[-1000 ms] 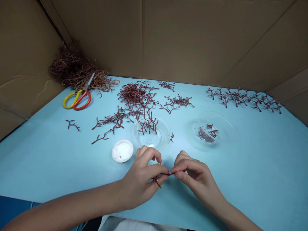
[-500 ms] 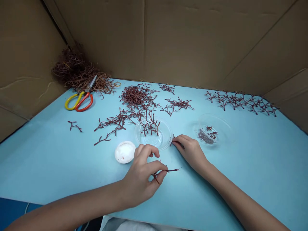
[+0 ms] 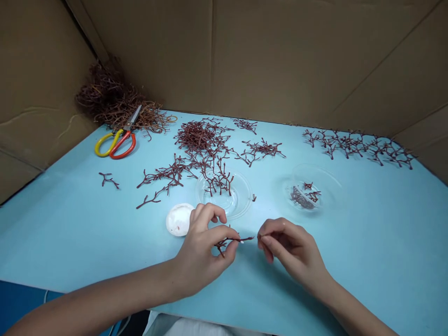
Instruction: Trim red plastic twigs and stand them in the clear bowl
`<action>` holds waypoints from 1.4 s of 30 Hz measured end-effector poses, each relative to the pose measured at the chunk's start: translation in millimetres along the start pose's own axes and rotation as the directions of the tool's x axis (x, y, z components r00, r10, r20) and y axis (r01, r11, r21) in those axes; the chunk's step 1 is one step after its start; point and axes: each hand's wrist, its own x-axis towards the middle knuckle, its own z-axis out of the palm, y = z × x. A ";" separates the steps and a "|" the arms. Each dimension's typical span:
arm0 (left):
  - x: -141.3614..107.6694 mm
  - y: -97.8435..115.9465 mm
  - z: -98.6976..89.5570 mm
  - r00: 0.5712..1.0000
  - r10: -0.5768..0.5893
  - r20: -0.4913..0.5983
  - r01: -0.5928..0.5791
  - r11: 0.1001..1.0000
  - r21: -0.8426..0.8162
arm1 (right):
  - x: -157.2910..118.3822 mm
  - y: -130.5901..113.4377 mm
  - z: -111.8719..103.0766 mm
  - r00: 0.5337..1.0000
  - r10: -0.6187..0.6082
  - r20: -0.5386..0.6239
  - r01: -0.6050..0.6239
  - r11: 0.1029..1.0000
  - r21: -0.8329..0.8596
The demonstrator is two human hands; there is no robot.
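Observation:
My left hand (image 3: 212, 252) pinches a thin branched reddish-brown twig (image 3: 224, 242) between thumb and forefinger, its tip pointing right. A tiny white spot shows on the twig beside the fingertips. Just right of that tip, my right hand (image 3: 292, 249) is closed in a pinch, with a tiny brown bit (image 3: 261, 236) at its fingertips, too small to name. The two hands are apart. Left of my left hand lies a small round white dish (image 3: 179, 221) with white contents. Behind the hands stands a clear plastic bowl (image 3: 241, 212) with branched twigs (image 3: 221, 179) in it.
A second clear bowl (image 3: 325, 170) with small brown pieces stands at right. Scissors (image 3: 121, 142) with yellow and red handles rest by a tangled twig heap (image 3: 115, 102). More twig piles (image 3: 198, 137) lie at the back, along cardboard walls (image 3: 266, 60). A small brown piece (image 3: 254, 198) lies beside the nearer bowl.
My right hand has moved away from the bowl's right edge toward me, now holding a tiny brown bit near the twig tip. My left hand has shifted slightly left with its twig.

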 end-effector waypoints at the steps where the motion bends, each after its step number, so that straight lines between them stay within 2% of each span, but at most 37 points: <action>1: -0.4 0.0 0.2 1.000 -0.004 -0.008 0.004 1.000 -0.005 | -2.3 -1.0 3.1 1.000 -0.011 0.012 0.010 0.999 0.050; 6: -1.3 0.5 1.0 0.999 0.015 -0.037 -0.016 0.999 -0.029 | -7.4 0.4 14.8 1.000 -0.011 0.008 0.010 0.985 0.172; 16: -0.4 3.7 0.2 1.000 0.020 -0.017 -0.020 1.000 -0.019 | -7.0 4.9 20.1 0.999 -0.027 0.019 0.021 0.966 0.258; 21: -1.8 3.0 1.3 1.000 -0.008 0.003 0.008 0.996 -0.087 | -7.0 7.5 22.2 0.998 -0.061 0.012 0.056 0.962 0.269; 30: -4.9 0.6 4.3 0.990 -0.082 0.116 0.109 0.962 -0.249 | -4.2 12.0 27.0 0.995 -0.092 -0.029 0.096 0.950 0.298; 42: -4.1 0.3 6.0 0.984 -0.105 0.141 0.139 0.956 -0.259 | -4.8 14.7 29.1 0.994 -0.103 -0.045 0.112 0.954 0.279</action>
